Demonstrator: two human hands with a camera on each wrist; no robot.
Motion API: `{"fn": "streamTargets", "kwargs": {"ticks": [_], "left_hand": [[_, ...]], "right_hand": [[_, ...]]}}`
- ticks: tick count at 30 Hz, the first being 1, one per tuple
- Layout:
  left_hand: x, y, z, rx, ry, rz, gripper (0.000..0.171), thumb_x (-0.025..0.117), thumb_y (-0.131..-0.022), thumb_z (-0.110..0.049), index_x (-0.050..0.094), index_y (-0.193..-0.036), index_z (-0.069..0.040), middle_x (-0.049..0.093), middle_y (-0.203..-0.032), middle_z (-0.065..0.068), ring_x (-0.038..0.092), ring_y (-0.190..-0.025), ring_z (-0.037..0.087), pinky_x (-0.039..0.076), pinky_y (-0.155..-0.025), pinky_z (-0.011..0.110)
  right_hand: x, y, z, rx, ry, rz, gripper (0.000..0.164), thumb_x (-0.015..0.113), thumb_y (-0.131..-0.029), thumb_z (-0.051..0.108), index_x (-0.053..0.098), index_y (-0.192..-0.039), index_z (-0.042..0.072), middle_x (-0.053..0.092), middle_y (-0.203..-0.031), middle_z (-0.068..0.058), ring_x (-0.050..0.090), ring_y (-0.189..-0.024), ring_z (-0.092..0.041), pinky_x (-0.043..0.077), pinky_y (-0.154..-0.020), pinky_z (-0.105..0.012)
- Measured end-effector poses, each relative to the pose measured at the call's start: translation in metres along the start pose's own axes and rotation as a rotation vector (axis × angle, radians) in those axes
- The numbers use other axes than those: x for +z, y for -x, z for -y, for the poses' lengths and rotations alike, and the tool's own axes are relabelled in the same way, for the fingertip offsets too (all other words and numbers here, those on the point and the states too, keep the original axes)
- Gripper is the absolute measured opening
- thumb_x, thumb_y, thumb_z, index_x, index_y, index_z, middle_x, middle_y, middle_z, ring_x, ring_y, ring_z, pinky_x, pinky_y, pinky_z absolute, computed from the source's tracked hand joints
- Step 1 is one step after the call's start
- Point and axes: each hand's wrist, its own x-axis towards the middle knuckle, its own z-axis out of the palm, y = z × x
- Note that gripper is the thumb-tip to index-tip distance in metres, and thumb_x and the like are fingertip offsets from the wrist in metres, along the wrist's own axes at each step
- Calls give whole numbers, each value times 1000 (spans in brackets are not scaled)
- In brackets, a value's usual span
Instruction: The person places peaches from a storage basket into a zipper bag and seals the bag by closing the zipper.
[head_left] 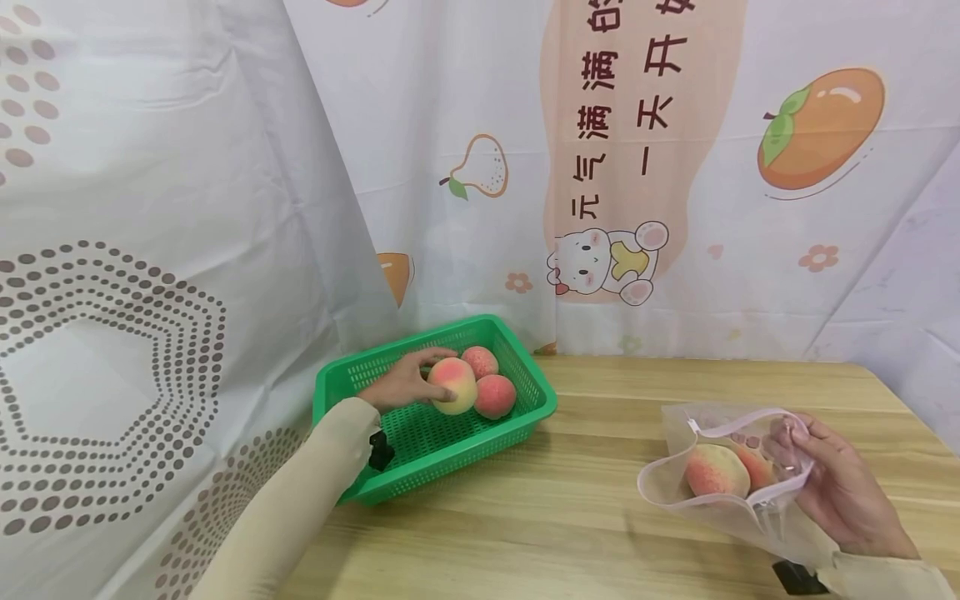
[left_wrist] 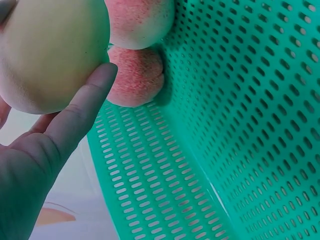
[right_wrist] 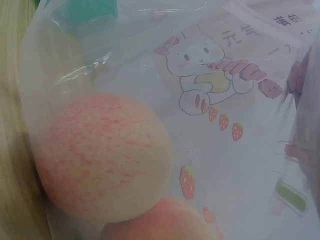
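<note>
My left hand (head_left: 405, 382) grips a yellow-and-pink peach (head_left: 453, 385) between thumb and fingers, over the green basket (head_left: 442, 472). Two redder peaches sit at the basket's right end, one peach (head_left: 480, 362) behind the other peach (head_left: 496, 397). In the left wrist view the held peach (left_wrist: 52, 55) fills the upper left, close to those two. On the right, my right hand (head_left: 843, 487) holds the rim of a clear zip bag (head_left: 787, 529), its mouth spread. Inside lie a peach (head_left: 717, 472) and another peach (head_left: 756, 467) beside it. The bag hides part of the right fingers.
The wooden table (head_left: 592, 500) stretches between basket and bag. The basket stands near the back left, close to a patterned white cloth (head_left: 270, 292). Behind the table hangs a printed curtain (head_left: 480, 258) with fruit drawings and lettering.
</note>
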Motion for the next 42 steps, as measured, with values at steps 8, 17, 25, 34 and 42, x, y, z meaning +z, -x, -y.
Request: {"fn": "streamTargets", "kwargs": {"ticks": [8,17,25,34,42], "left_hand": [[0,0,-7,44,15,-6,68,80,-84,-13,49,-145,-8,55,-134,18,61,-104,30,55,-79,53],[0,2,-15,68,31,18,68,78,-86,-14,47,-146,-8,55,-134,18,60,-105,29,56,-79,45],[1,3,-17,80,35,32,69,78,-86,-15,47,-147,-8,55,-134,16,60,-105,30,55,-80,46],[2,4,-21,100,34,38,68,79,-86,-13,48,-146,-9,57,-132,12,59,-107,31,54,-81,43],[4,4,-25,141,33,46,65,78,-86,-13,50,-144,-11,57,-131,11,59,-108,30,54,-82,41]], "right_hand": [[2,-1,0,-2,4,1,59,-4,-105,5,50,-121,-12,58,-116,-16,59,-100,-23,53,-84,-30],[1,-1,-1,-1,-24,2,58,-3,-105,5,51,-119,-13,58,-116,-17,58,-99,-24,53,-83,-30],[5,-3,-2,1,59,-15,55,-2,-105,4,51,-114,-10,55,-100,-14,33,-81,-22,34,-65,-27],[6,-4,-3,-4,105,-14,54,-2,-105,2,50,-115,-10,54,-98,-13,31,-80,-22,35,-65,-28],[6,-4,-3,-1,95,-8,55,-2,-105,2,50,-115,-11,54,-100,-14,32,-80,-23,38,-66,-28]]}}
